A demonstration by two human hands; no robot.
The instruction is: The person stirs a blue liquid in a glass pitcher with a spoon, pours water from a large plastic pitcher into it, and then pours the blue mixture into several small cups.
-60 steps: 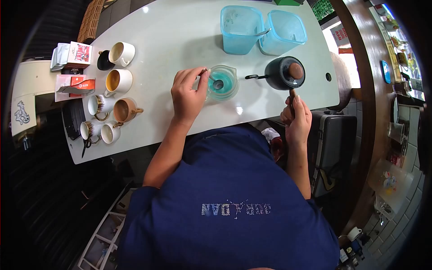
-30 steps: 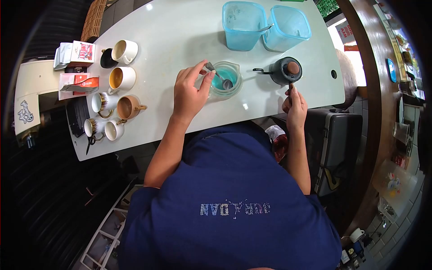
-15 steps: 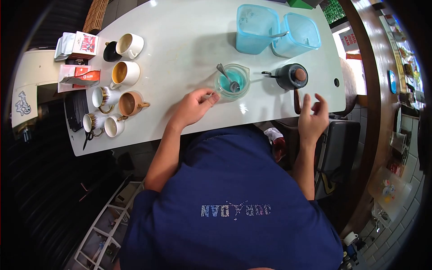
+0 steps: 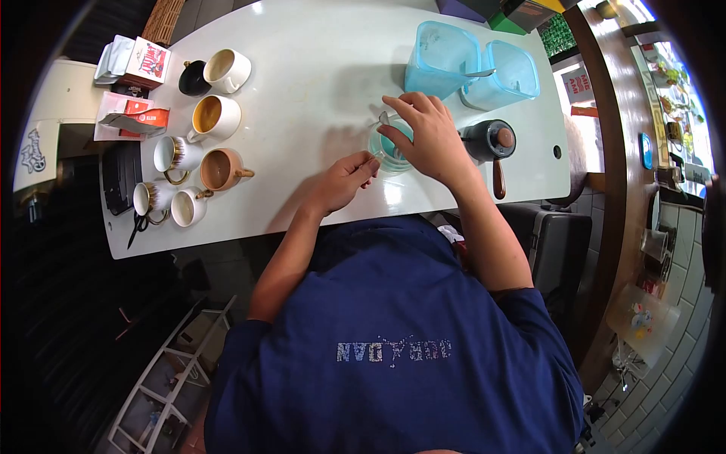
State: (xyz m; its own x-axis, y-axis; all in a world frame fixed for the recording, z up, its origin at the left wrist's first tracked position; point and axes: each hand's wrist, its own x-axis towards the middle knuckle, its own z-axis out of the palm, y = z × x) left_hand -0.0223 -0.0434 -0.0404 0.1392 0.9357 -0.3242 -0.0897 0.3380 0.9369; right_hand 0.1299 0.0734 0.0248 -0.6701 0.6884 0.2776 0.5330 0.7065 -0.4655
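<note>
A clear glass jug (image 4: 390,164) with blue-green liquid stands on the white table. My left hand (image 4: 344,184) is closed at its near left side, thumb and fingers pinching the handle. Over the jug hangs my right hand (image 4: 427,136), index finger and thumb spread apart around the tip of a metal spoon (image 4: 383,119). Whether the fingers touch the spoon cannot be made out. The spoon leans in the jug, its bowl hidden by my right hand. Just right of that hand sits a small dark lidded pot (image 4: 482,141) with a wooden handle (image 4: 498,180).
Two blue plastic containers (image 4: 442,64) stand behind the jug, with a spoon handle (image 4: 481,73) showing between them. Several mugs (image 4: 217,117) line the left side, beside scissors (image 4: 138,228) and a red-and-white box (image 4: 148,60). The white table's (image 4: 302,83) front edge runs close to my body.
My right hand has moved left from beside the pot's handle to above the jug and spoon. My left hand stays at the jug's handle. The view has shifted slightly.
</note>
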